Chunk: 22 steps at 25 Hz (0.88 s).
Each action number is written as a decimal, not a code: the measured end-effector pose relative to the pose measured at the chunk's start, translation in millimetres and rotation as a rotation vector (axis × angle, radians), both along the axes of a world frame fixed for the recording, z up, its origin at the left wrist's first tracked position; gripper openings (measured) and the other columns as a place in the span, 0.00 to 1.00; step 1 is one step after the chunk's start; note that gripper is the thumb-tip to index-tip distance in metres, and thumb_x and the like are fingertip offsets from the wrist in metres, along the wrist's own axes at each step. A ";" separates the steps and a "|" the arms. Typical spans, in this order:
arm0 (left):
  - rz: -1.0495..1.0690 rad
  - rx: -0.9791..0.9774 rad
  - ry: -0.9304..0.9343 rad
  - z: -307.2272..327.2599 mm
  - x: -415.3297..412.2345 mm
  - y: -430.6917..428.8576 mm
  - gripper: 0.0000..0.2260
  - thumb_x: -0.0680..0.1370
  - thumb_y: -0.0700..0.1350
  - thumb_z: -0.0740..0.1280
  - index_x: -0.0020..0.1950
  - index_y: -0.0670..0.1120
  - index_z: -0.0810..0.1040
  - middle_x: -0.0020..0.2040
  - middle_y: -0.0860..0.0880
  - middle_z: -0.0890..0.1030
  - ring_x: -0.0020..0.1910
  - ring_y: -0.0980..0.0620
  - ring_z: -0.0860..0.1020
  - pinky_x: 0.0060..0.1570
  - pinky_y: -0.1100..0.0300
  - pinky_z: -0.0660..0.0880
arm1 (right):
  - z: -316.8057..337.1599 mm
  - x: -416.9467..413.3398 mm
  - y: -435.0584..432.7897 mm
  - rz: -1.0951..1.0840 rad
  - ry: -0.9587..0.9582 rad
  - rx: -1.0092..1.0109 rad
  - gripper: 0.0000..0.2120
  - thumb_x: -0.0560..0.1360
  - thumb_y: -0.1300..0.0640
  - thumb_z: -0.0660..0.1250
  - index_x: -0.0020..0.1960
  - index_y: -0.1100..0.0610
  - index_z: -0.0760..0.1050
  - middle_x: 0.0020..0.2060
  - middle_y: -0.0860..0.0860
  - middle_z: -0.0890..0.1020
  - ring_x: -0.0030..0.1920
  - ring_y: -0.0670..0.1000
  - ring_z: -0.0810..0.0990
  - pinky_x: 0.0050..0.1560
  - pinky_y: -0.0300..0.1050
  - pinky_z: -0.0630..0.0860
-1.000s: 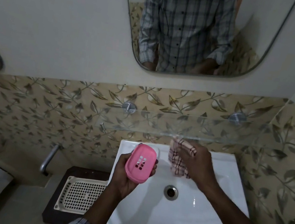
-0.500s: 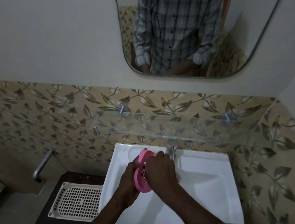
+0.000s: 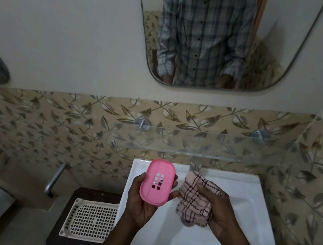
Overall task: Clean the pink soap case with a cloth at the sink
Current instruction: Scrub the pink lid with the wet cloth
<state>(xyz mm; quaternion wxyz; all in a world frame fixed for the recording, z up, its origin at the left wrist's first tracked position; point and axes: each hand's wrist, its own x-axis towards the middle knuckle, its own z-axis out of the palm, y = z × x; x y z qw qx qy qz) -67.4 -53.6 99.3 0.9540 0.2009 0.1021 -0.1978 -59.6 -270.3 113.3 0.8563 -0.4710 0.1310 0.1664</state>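
Note:
My left hand holds the pink soap case over the left edge of the white sink. The case is an oval piece with a grid of small square holes, its flat face turned toward me. Just to its right, my right hand grips a bunched pale pink cloth with dark check lines. Cloth and case are slightly apart. The cloth hides the sink drain.
A chrome tap stands at the sink's back under a glass shelf. A cream perforated tray lies on a dark stand left of the sink. A metal pipe juts from the tiled wall. A mirror hangs above.
My right hand has pulled away from the soap case to the right, so the cloth shows again. The case has turned to face me, held a little further left.

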 end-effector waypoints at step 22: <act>-0.071 0.200 0.114 4.0 8.6 -29.3 0.40 0.73 0.66 0.60 0.67 0.31 0.72 0.56 0.31 0.81 0.53 0.35 0.83 0.49 0.44 0.83 | 14.7 -29.0 24.3 0.395 -1.309 -1.044 0.24 0.78 0.70 0.60 0.71 0.54 0.73 0.72 0.49 0.72 0.75 0.48 0.66 0.76 0.50 0.60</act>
